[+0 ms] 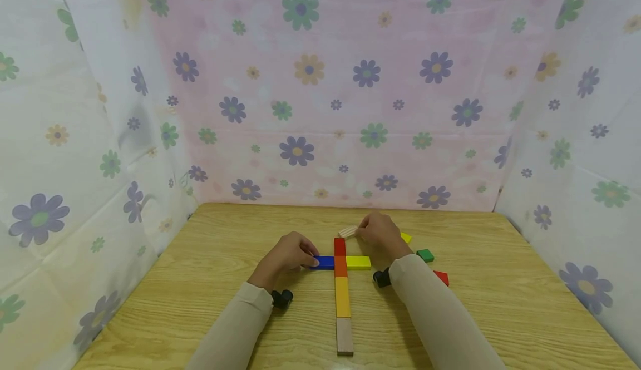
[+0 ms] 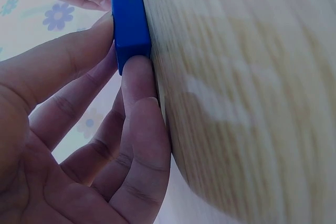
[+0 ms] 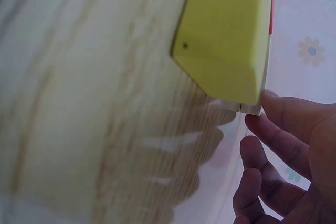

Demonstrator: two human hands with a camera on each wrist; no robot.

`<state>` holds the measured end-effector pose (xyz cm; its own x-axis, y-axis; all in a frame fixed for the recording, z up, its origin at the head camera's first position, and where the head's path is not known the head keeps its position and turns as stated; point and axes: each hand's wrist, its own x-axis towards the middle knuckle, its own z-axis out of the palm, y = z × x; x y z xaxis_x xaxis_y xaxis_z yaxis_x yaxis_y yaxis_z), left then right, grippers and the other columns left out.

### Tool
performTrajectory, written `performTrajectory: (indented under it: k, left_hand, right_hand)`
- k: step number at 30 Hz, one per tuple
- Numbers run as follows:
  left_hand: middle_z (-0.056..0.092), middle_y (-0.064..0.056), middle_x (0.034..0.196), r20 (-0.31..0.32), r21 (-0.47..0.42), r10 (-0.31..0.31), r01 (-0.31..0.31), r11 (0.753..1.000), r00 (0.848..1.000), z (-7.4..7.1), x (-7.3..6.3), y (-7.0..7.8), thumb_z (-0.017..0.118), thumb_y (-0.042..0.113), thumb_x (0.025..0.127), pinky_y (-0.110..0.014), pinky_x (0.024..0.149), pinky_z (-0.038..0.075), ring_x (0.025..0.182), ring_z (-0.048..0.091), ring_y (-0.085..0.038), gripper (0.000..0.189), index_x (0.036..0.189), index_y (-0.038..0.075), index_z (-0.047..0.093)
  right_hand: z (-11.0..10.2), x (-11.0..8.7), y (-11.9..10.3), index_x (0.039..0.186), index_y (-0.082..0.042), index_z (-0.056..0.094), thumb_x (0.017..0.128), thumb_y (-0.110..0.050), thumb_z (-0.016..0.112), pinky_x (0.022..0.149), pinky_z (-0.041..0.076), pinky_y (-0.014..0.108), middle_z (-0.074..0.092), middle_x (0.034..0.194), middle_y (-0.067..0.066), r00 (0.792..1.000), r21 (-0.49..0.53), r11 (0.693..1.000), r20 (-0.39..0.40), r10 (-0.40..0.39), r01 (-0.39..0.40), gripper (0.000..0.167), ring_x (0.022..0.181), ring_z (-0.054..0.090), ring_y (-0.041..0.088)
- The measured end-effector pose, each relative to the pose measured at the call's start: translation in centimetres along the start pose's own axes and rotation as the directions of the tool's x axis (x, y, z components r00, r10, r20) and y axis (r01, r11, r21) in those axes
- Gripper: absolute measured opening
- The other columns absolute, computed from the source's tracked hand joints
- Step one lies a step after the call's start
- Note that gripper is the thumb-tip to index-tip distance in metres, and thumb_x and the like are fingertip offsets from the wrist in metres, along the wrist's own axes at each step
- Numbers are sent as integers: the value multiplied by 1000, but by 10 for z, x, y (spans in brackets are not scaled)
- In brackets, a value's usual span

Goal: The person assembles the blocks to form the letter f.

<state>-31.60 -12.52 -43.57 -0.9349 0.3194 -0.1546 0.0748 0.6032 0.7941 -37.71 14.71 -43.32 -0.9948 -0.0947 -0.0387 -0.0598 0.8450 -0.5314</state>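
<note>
On the table, flat blocks form a cross: a red block (image 1: 340, 246) at the far end, an orange block (image 1: 340, 266) at the crossing, a yellow block (image 1: 358, 263) on the right arm, then an amber block (image 1: 343, 297) and a plain wood block (image 1: 344, 336) toward the near edge. My left hand (image 1: 289, 252) pinches the outer end of the blue block (image 2: 131, 22) on the left arm. Beyond the red block, my right hand (image 1: 379, 230) holds a second plain wood block (image 1: 348, 231) by its right end, between thumb and forefinger. The yellow block partly hides it in the right wrist view.
Right of the cross, partly behind my right arm, lie a small yellow block (image 1: 405, 238), a green block (image 1: 425, 255) and a red piece (image 1: 442, 277). Flowered cloth (image 1: 320, 103) stands behind the table and along both sides.
</note>
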Motion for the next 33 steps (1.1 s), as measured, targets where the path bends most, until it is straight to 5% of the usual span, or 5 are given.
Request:
performTrajectory:
  k: [17, 24, 33]
  left_hand:
    - [75, -2, 90, -5, 1, 8, -8, 1000, 1000, 1, 0, -1, 83, 14, 89, -38, 75, 62, 79, 73, -17, 11, 99, 13, 81]
    - [74, -2, 90, -8, -4, -8, 8, 1000, 1000, 1, 0, 1, 83, 15, 89, -39, 76, 62, 80, 73, -17, 10, 98, 14, 81]
    - [74, -2, 90, -8, -4, -10, 10, 1000, 1000, 0, 0, 2, 83, 14, 89, -38, 76, 62, 79, 73, -17, 9, 98, 14, 81]
  right_hand:
    - [-1, -3, 0, 104, -14, 80, 96, -32, 73, 86, 54, 45, 74, 103, 2, 1000, -20, 1000, -12, 3, -4, 20, 92, 64, 25]
    - [-16, 0, 8, 111, -14, 78, 100, -34, 67, 93, 54, 53, 74, 114, 6, 999, -54, 997, -3, -49, 49, 26, 102, 66, 30]
    - [-36, 2, 24, 119, -11, 77, 100, -37, 66, 82, 57, 45, 73, 123, 12, 997, -48, 996, 2, -73, 73, 33, 102, 68, 29]
